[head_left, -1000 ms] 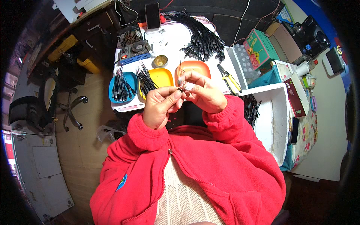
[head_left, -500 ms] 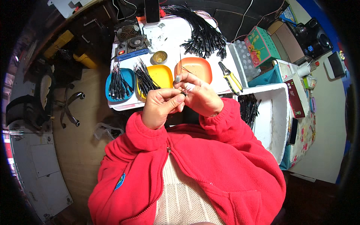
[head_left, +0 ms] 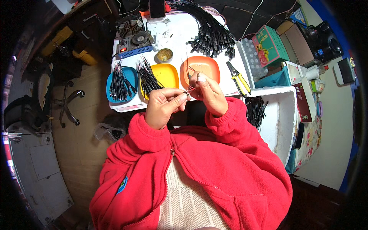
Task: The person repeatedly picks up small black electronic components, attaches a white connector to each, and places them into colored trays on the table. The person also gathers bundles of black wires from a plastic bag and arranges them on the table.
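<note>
Close in front of my chest, my left hand [head_left: 165, 105] pinches the end of a black cable between thumb and forefinger. Thin red and pale wires [head_left: 191, 89] fan out of that end. Thumb and fingers of my right hand [head_left: 211, 94] are closed on those wires, beside the left fingertips. Behind the right hand, thin dark strands rise over the orange tray [head_left: 213, 65]; where they lead is hidden. Black cables with stripped ends [head_left: 122, 84] fill the blue tray [head_left: 110, 94], and another bundle [head_left: 148, 76] leans in the yellow tray [head_left: 171, 74].
Yellow-handled wire strippers [head_left: 240, 82] lie right of the orange tray. Behind the trays are a small bowl [head_left: 164, 55], a blue-fronted device [head_left: 136, 51] and a large heap of black cables [head_left: 214, 38]. A white foam box [head_left: 278, 126] holding more cables stands at right.
My right hand has turned, its thumb now upright and its fingers lower around the wires. The left hand keeps its pinch almost in place. The view has shifted slightly.
</note>
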Demonstrator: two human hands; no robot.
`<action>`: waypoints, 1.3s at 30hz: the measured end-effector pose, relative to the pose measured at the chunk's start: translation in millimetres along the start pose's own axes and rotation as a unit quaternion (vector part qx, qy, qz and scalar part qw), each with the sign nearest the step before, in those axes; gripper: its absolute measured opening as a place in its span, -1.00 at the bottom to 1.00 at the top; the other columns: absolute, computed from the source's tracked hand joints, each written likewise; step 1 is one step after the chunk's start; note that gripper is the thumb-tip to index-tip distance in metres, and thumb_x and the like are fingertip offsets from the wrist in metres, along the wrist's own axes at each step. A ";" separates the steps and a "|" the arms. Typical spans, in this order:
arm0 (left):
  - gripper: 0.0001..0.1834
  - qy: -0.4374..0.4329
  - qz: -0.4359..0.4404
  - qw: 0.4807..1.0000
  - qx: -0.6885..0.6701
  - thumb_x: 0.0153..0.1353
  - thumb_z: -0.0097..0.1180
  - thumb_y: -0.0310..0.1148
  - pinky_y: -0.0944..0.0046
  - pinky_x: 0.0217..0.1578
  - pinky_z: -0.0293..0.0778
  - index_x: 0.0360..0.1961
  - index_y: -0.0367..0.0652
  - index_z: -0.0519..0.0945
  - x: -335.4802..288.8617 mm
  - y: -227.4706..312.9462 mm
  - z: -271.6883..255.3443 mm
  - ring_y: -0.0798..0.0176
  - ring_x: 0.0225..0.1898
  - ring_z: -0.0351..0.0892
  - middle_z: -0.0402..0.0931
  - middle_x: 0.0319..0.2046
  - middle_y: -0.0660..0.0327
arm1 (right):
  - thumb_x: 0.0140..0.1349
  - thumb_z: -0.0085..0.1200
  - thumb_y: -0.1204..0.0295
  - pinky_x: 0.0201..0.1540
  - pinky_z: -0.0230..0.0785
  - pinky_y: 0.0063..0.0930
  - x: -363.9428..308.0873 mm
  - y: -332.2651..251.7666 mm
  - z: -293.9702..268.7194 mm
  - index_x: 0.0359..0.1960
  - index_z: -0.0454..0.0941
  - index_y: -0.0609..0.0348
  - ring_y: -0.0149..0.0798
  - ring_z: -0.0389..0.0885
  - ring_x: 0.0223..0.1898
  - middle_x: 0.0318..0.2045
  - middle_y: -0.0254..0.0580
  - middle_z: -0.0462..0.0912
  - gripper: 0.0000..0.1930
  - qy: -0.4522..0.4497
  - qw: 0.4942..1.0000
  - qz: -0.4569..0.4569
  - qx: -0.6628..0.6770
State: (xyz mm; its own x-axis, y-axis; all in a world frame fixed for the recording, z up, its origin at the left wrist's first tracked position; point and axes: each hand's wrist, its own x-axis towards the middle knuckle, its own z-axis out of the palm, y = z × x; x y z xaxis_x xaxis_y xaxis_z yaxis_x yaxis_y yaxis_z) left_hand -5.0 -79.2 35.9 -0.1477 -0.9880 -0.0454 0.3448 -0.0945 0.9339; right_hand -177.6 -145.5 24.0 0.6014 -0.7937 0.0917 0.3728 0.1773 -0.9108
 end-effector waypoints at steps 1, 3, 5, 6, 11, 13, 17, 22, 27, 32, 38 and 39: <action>-0.86 0.001 -0.002 1.000 0.011 0.26 0.07 -0.51 0.59 -0.59 0.17 -0.27 -0.35 0.63 -0.6 0.2 0.2 0.60 -0.60 0.33 0.51 -0.57 0.31 | 0.43 -0.14 0.27 -0.46 0.13 -0.66 0.4 -2.6 0.1 -0.35 0.36 0.17 -0.56 0.25 -0.51 -0.48 -0.41 0.37 -0.75 0.009 0.991 -0.034 -0.133; -0.87 0.022 0.004 1.000 0.015 0.26 0.07 -0.52 0.58 -0.57 0.19 -0.28 -0.36 0.63 -1.8 0.3 1.7 0.58 -0.59 0.34 0.50 -0.58 0.32 | 0.39 -0.06 0.32 -0.46 0.18 -0.60 -2.0 -6.6 2.4 -0.44 0.35 0.23 -0.49 0.28 -0.52 -0.56 -0.33 0.33 -0.73 0.013 0.916 -0.105 -0.387; -0.88 0.016 -0.014 0.998 0.060 0.25 0.07 -0.53 0.55 -0.53 0.26 -0.30 -0.37 0.62 -3.0 1.5 1.3 0.55 -0.57 0.36 0.50 -0.57 0.31 | 0.29 0.06 0.34 -0.46 0.29 -0.39 -5.4 -7.8 7.1 -0.46 0.45 0.25 -0.22 0.45 -0.58 -0.63 -0.11 0.46 -0.76 0.018 0.891 -0.093 -0.443; -0.88 0.000 -0.003 0.999 0.050 0.25 0.07 -0.53 0.54 -0.53 0.26 -0.31 -0.37 0.62 -4.2 1.2 2.5 0.54 -0.57 0.36 0.49 -0.58 0.31 | 0.28 0.06 0.36 -0.46 0.30 -0.38 -5.8 -7.4 9.9 -0.45 0.47 0.25 -0.20 0.46 -0.58 -0.63 -0.09 0.46 -0.78 0.017 0.888 -0.107 -0.447; -0.86 0.010 0.004 1.000 0.011 0.23 0.09 -0.51 0.52 -0.58 0.19 -0.35 -0.41 0.61 -15.7 5.7 0.5 0.53 -0.61 0.32 0.46 -0.62 0.30 | 0.33 -0.05 0.49 -0.35 0.32 -0.54 -3.5 -26.7 -4.0 -0.29 0.51 0.28 -0.41 0.46 -0.46 -0.49 -0.30 0.51 -0.88 0.155 0.936 -0.154 -0.274; -0.84 0.006 -0.024 1.000 -0.012 0.23 0.11 -0.48 0.54 -0.63 0.08 -0.35 -0.42 0.61 -20.5 11.1 -4.1 0.56 -0.64 0.27 0.44 -0.64 0.30 | 0.34 -0.06 0.51 -0.31 0.32 -0.59 -11.9 -43.9 -17.6 -0.21 0.51 0.28 -0.44 0.47 -0.39 -0.41 -0.31 0.54 -0.87 0.101 0.951 -0.076 -0.283; -0.83 -0.066 -0.081 0.993 -0.059 0.23 0.12 -0.46 0.55 -0.64 0.06 -0.35 -0.40 0.61 -24.5 16.2 -3.8 0.55 -0.65 0.26 0.45 -0.62 0.29 | 0.09 0.20 0.55 -0.26 0.39 -0.50 -38.3 -50.0 -10.4 -0.16 0.56 0.23 -0.32 0.57 -0.26 -0.28 -0.20 0.57 -0.75 -0.028 0.877 -0.184 -0.444; -0.81 -0.114 -0.155 0.979 -0.075 0.22 0.14 -0.41 0.54 -0.65 0.03 -0.35 -0.38 0.61 -25.1 20.1 -2.0 0.55 -0.65 0.23 0.40 -0.63 0.33 | -0.09 0.30 0.55 -0.17 0.43 -0.34 -42.1 -60.3 10.1 -0.17 0.59 0.20 -0.11 0.55 -0.20 -0.25 -0.15 0.55 -0.65 -0.096 0.807 -0.289 -0.506; -0.83 -0.142 -0.154 0.975 -0.078 0.22 0.14 -0.43 0.55 -0.63 0.06 -0.35 -0.39 0.61 -26.8 22.9 -0.4 0.56 -0.63 0.25 0.41 -0.63 0.34 | -0.08 0.29 0.56 -0.20 0.42 -0.37 -40.2 -62.1 16.4 -0.31 0.58 0.18 -0.15 0.54 -0.24 -0.31 -0.21 0.54 -0.75 -0.120 0.771 -0.337 -0.527; -0.87 -0.083 0.083 0.968 0.222 0.18 0.12 -0.48 0.39 -0.62 0.26 -0.38 -0.37 0.59 -27.8 20.7 11.0 0.38 -0.63 0.39 0.47 -0.60 0.24 | 0.09 0.20 0.55 -0.22 0.36 -0.47 -45.6 -43.7 10.8 -0.34 0.49 0.24 -0.30 0.49 -0.31 -0.38 -0.28 0.52 -0.86 -0.080 0.887 -0.189 -0.413; -0.85 -0.028 0.399 0.723 0.563 -0.01 0.11 -0.62 0.22 -0.53 0.42 -0.34 -0.36 0.56 -26.3 9.4 18.4 0.09 -0.55 0.51 0.47 -0.57 0.07 | 0.31 0.06 0.37 -0.27 0.24 -0.61 -49.7 -18.5 4.3 -0.27 0.47 0.27 -0.55 0.36 -0.34 -0.40 -0.38 0.48 -0.82 -0.010 0.965 0.236 0.111; -0.87 -0.021 0.365 0.770 0.522 0.03 0.11 -0.61 0.26 -0.54 0.41 -0.34 -0.36 0.57 -26.1 8.2 17.4 0.14 -0.56 0.52 0.49 -0.57 0.09 | 0.30 0.07 0.40 -0.24 0.27 -0.59 -51.2 -18.3 4.0 -0.25 0.47 0.28 -0.53 0.39 -0.31 -0.38 -0.37 0.49 -0.83 -0.022 0.987 0.157 0.029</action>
State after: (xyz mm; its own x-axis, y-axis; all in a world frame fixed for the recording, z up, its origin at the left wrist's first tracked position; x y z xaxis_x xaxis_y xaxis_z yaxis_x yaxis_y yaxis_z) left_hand -14.5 -52.0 50.9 -0.3048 -0.7241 0.6187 -0.5804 0.6562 0.4821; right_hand -212.3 -105.8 37.5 0.7238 -0.6679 -0.1732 0.2015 0.4446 -0.8728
